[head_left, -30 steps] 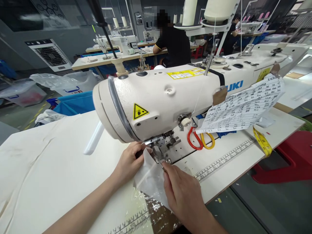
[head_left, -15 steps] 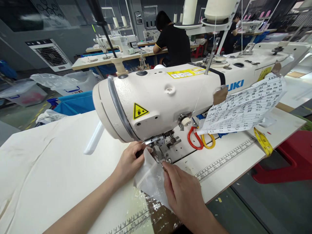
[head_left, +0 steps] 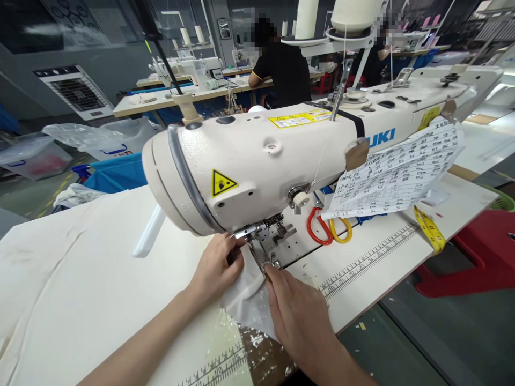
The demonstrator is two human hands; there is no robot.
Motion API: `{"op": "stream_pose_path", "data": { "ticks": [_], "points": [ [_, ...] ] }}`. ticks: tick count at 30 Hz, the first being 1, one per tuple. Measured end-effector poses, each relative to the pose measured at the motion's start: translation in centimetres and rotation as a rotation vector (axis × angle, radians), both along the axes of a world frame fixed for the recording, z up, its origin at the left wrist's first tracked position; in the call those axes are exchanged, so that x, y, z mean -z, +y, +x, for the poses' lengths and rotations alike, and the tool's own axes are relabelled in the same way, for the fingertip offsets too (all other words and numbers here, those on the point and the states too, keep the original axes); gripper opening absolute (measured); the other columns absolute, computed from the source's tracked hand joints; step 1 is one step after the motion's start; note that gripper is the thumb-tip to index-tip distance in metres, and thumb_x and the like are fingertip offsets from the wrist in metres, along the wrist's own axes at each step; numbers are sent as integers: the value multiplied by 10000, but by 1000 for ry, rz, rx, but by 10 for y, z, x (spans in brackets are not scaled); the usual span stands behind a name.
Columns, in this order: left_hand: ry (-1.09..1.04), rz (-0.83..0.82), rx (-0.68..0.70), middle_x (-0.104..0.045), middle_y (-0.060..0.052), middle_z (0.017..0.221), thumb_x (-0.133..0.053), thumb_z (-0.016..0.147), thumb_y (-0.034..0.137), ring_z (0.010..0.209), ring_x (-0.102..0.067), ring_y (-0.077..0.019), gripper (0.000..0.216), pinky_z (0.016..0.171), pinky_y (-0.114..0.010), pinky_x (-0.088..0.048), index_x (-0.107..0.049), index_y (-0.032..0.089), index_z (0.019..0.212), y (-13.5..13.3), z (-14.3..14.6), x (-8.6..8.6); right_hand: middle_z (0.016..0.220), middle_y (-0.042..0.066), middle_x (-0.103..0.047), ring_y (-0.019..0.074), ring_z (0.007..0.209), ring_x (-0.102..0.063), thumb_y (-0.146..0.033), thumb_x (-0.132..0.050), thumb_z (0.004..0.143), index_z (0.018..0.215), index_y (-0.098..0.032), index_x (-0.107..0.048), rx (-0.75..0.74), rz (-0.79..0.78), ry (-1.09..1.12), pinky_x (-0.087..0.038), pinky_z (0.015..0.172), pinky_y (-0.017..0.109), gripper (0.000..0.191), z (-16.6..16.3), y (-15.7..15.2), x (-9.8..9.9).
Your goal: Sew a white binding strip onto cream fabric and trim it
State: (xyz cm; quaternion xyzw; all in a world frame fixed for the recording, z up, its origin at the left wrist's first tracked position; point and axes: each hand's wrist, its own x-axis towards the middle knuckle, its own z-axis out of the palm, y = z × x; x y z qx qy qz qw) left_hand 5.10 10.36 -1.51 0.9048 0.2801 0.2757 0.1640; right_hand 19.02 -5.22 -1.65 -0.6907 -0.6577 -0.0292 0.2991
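Note:
A small piece of thin white fabric (head_left: 251,289) lies at the needle area of a white sewing machine (head_left: 249,166). My left hand (head_left: 219,262) pinches its far left edge, close beside the presser foot (head_left: 261,252). On the near right side, my right hand (head_left: 300,308) is closed with thumb and forefinger at the fabric's edge. A thin dark metal strip runs between those fingertips and the presser foot; whether I hold it cannot be made out. The machine head and my fingers hide the needle point.
Red-and-yellow-handled scissors (head_left: 319,228) lie behind the needle area. A handwritten sheet (head_left: 394,169) hangs from the machine arm. A yellow tape measure (head_left: 430,230) droops over the right table edge, above a red stool (head_left: 475,257). A person in black (head_left: 285,72) sits at another table.
The whole view has shifted slightly left. The fabric now bunches in a soft curved fold between my hands, where it lay flatter before. Both hands stay at the presser foot.

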Motion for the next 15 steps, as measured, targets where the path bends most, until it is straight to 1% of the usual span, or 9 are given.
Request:
{"op": "stream_pose_path", "data": {
  "ticks": [3, 5, 10, 15],
  "points": [
    [42, 84, 13, -681, -106, 901, -464, 870, 220, 805, -636, -251, 185, 679, -375, -515, -617, 154, 951, 1, 0, 1, 892, 87, -747, 223, 689, -720, -126, -408, 967, 1211, -114, -577, 14, 11, -7, -502, 534, 309, 296, -1, 1, 1],
    [53, 88, 10, -685, -100, 909, -468, 868, 220, 815, -641, -251, 177, 689, -377, -521, -616, 167, 948, 2, -1, 2, 892, 87, -749, 225, 679, -719, -125, -405, 967, 1217, -110, -575, 15, 17, -5, -497, 530, 314, 303, -1, 1, 1],
    [7, -12, -16, -696, -61, 914, -481, 907, 251, 816, -648, -207, 157, 709, -335, -521, -627, 199, 878, 1, -3, -1, 903, 90, -752, 224, 681, -720, -116, -413, 955, 1227, -98, -576, 8, 5, 1, -495, 529, 317, 318, -1, 0, -1],
    [-31, -106, -15, -701, -40, 941, -493, 889, 254, 834, -659, -189, 149, 716, -307, -518, -634, 213, 866, 1, -4, -3, 868, 75, -749, 210, 645, -704, -114, -473, 933, 1211, -106, -585, 33, 10, -16, -473, 513, 309, 300, -1, 1, 0]
  ]
}}
